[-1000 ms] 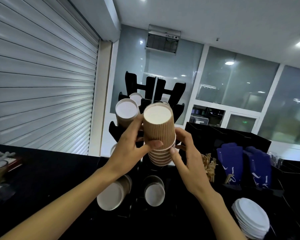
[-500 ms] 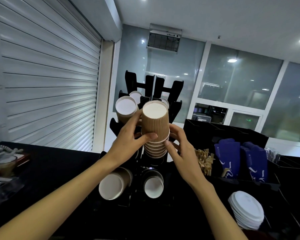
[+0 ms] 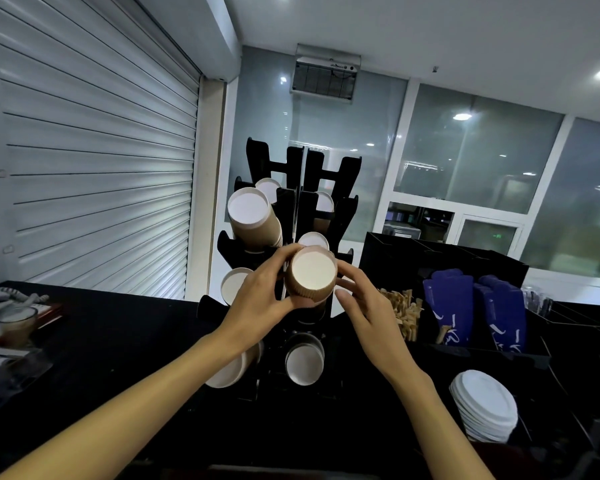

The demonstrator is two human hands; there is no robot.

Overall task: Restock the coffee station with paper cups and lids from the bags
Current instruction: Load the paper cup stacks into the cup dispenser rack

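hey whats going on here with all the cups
A person is restocking a coffee station. Both hands are at a stack of ribbed brown paper cups, feeding it bottom-out into a slot of the black cup rack. The left hand grips the stack's side; the right hand touches it with straighter fingers. Other slots already hold cups. A pile of white lids sits at lower right on the dark counter.

Cup stack (image 3: 313, 279) body hidden; count perhaps unreadable.
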